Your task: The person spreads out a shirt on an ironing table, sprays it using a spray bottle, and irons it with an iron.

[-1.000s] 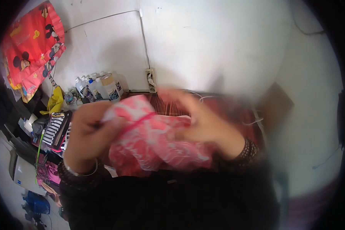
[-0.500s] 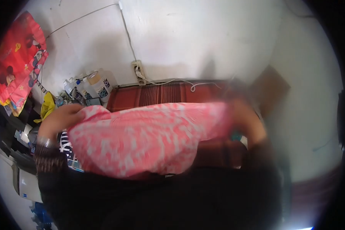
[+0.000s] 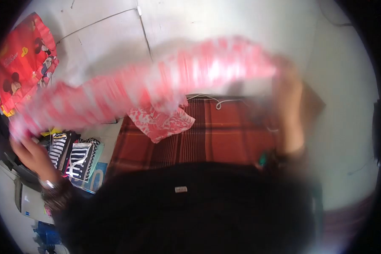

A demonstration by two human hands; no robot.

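Observation:
A pink and white patterned cloth [image 3: 156,80] is stretched in the air between my hands, blurred by motion, with one patterned part hanging down near its middle. My left hand [image 3: 31,154] grips its lower end at the far left, fingers closed on the fabric. At the right, my right hand [image 3: 285,76] holds the other end, raised higher; its fingers are smeared, but the cloth ends in them. Below the cloth lies a red and brown plaid surface [image 3: 228,139].
Folded striped clothes [image 3: 80,158] lie left of the plaid surface. A red cartoon-print bag [image 3: 23,59] hangs at the upper left. A white cable [image 3: 219,103] runs along the wall. A brown board [image 3: 313,101] leans at the right, and something blue [image 3: 46,235] stands lower left.
The cloth went from bunched between my hands to spread wide, then rose toward the wall. My hands moved apart, the right one upward. More of the plaid surface and the folded clothes now shows.

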